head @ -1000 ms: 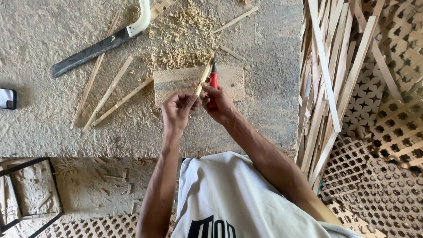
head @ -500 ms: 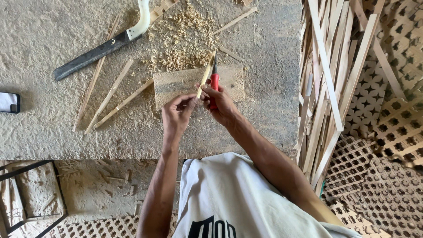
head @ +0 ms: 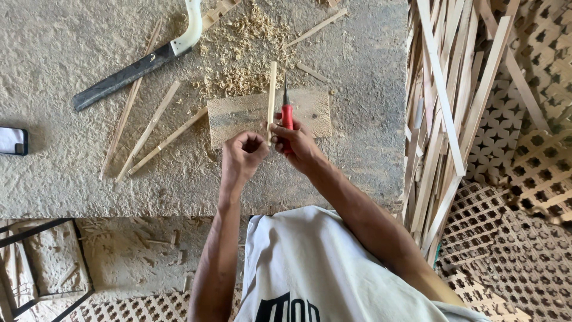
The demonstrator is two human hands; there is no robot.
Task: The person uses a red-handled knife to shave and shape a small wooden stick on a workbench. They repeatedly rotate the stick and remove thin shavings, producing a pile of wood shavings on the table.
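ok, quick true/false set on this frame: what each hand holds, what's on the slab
1. The right hand holds a red-handled knife. True.
2. The left hand is empty. False: it grips a thin wooden strip.
3. The large dark blade lies on the wooden block. False: it lies on the concrete slab, upper left.
4. Wood shavings lie beyond the block. True.

We count two hands: a left hand [head: 243,156] and a right hand [head: 296,141]. We see one red-handled knife [head: 286,114], one thin wooden strip [head: 271,95] held upright, and one flat wooden board [head: 238,116]. Three loose strips [head: 149,128] lie left of the board. One long dark blade with a white handle [head: 143,62] lies above them, and one phone [head: 13,141] sits at the left edge.
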